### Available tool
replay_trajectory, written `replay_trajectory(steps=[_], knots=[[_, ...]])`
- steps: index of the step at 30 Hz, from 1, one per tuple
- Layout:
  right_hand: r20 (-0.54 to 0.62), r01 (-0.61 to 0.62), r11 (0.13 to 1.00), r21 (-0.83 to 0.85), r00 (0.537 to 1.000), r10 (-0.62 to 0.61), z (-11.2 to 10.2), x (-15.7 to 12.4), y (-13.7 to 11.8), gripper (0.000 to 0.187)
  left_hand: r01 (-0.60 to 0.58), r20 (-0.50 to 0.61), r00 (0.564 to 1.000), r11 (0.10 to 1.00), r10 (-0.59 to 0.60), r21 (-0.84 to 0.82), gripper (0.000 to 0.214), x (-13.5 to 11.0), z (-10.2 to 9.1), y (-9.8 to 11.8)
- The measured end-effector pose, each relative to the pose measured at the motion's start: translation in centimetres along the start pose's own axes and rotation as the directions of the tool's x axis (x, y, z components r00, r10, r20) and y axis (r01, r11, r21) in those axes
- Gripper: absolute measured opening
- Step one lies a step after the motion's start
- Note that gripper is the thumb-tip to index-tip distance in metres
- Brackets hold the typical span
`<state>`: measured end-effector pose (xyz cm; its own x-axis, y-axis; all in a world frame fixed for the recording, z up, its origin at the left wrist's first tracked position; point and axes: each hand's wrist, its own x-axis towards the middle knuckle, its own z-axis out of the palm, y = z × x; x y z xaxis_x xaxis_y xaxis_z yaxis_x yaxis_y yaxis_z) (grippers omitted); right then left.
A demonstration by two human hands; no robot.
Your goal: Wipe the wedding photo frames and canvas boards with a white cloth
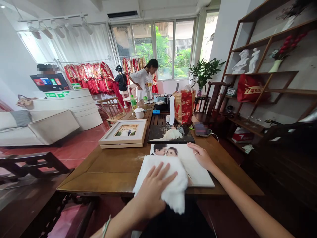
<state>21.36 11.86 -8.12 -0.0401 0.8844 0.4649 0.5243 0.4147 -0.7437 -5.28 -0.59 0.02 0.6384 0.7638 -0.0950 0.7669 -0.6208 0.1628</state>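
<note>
A white fluffy cloth (164,165) lies over the lower left part of a white photo panel (200,172) with a printed couple. My left hand (155,188) presses flat on the cloth, its fingers spread. Part of the cloth hangs over the table's near edge. At the panel's upper right corner rests my right hand (201,157), fingers stretched out along the edge, with a ring on one finger. The cloth and my left hand hide much of the printed picture.
On the wooden table (111,168) are stacked framed photos (123,132), a dark photo panel (153,137), a lidded white cup (139,113), a paper bag (183,105) and a phone (201,129). A person (145,79) stands beyond; shelves (267,72) rise at right.
</note>
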Motion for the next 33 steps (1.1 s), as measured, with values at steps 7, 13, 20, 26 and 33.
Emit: replay_trajectory(steps=[7,13,20,26,33], knots=[[-0.002,0.002,1.0,-0.023,1.0,-0.002,-0.1,-0.1,-0.1,0.042,0.107,-0.161,0.983,0.989,-0.089,0.106,0.073,9.3,-1.2,-4.7],[0.004,0.001,0.998,-0.056,1.0,-0.001,-0.2,0.0,-0.3,0.043,0.144,-0.179,0.976,0.985,-0.125,0.096,0.075,9.0,-1.0,-4.5],[0.0,-0.015,0.999,-0.03,1.0,0.015,-0.1,0.0,-0.2,0.043,0.058,-0.015,0.998,0.998,-0.058,-0.001,0.1,-0.1,-0.3,-0.1],[-0.003,-0.006,1.0,-0.023,1.0,0.006,0.0,0.0,0.0,0.043,0.015,0.006,1.0,1.0,-0.015,-0.023,0.098,-0.5,-0.2,0.1],[0.012,0.007,0.999,-0.049,1.0,-0.007,-0.3,-0.1,-0.3,0.043,0.064,-0.144,0.988,0.993,-0.048,0.103,0.08,7.9,-0.9,-5.2]])
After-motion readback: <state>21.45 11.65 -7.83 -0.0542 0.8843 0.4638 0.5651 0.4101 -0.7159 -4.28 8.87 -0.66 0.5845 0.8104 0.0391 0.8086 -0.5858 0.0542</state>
